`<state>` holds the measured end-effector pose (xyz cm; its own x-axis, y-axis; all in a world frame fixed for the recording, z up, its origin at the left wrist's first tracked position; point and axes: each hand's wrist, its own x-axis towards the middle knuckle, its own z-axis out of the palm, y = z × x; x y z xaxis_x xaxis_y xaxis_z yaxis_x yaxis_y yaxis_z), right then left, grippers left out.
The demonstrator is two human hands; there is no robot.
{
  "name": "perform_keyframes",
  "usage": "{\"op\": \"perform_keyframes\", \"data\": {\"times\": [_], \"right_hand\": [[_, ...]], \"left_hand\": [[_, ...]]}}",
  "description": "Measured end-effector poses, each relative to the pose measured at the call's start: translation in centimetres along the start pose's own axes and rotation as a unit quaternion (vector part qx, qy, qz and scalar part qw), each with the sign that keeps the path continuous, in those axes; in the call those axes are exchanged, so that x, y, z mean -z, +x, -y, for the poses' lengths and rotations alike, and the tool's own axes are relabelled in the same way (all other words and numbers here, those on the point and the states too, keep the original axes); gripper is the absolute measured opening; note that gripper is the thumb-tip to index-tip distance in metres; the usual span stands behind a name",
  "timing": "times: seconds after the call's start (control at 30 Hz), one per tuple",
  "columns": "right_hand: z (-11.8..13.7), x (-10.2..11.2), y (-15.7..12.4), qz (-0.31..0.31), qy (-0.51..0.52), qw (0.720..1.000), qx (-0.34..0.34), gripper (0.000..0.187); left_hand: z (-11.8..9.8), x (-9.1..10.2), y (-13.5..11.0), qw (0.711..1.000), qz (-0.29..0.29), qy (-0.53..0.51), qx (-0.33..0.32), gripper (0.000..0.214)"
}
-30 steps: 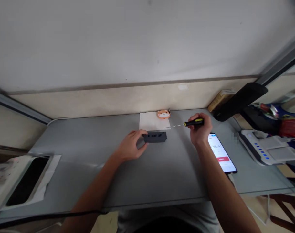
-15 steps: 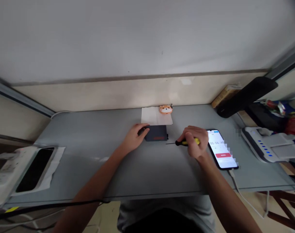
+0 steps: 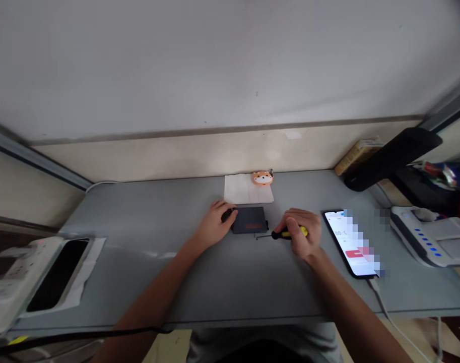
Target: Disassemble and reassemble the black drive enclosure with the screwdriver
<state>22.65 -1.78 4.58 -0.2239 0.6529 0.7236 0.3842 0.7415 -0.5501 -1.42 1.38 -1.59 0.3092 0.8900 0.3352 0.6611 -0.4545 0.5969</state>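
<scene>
A flat dark grey box [image 3: 248, 220] with faint red lettering lies on the desk in front of me. My left hand [image 3: 214, 224] grips its left end, thumb on the near side and fingers at the back. In my right hand [image 3: 301, 232] is a screwdriver [image 3: 286, 234] with a yellow and black handle, its thin shaft pointing left. The tip lies just off the box's near edge, close to the right corner. Something tiny shows at the tip, too small to make out. A small black part sticks out of the box's right side.
Behind the box, an orange dog-face case [image 3: 262, 178] sits on white paper [image 3: 237, 188]. A lit phone [image 3: 350, 247] on a cable lies right of my hand, near a white power strip [image 3: 422, 239]. A black cylinder [image 3: 392, 159] leans at the back right. Another phone [image 3: 58, 275] lies left.
My view has tilted up a little, so everything sits lower in the picture. The screwdriver tip has shifted slightly left along the box's near edge. My left hand keeps its grip.
</scene>
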Motion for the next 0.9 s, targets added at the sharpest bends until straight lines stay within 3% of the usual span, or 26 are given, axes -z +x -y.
{"op": "perform_keyframes", "data": {"times": [0.4, 0.67, 0.9], "right_hand": [[0.8, -3.1, -1.2, 0.022, 0.022, 0.999, 0.025, 0.037], [0.8, -3.0, -1.3, 0.011, 0.027, 0.999, 0.022, 0.036], [0.8, -2.9, -1.2, -0.004, 0.015, 0.999, 0.043, 0.037]], "left_hand": [[-1.0, 0.1, -0.4, 0.995, -0.027, 0.072, -0.057, 0.020], [-0.7, 0.9, -0.3, 0.984, -0.069, 0.106, -0.121, 0.022], [-1.0, 2.0, -0.1, 0.980, -0.052, 0.107, -0.162, 0.024]]}}
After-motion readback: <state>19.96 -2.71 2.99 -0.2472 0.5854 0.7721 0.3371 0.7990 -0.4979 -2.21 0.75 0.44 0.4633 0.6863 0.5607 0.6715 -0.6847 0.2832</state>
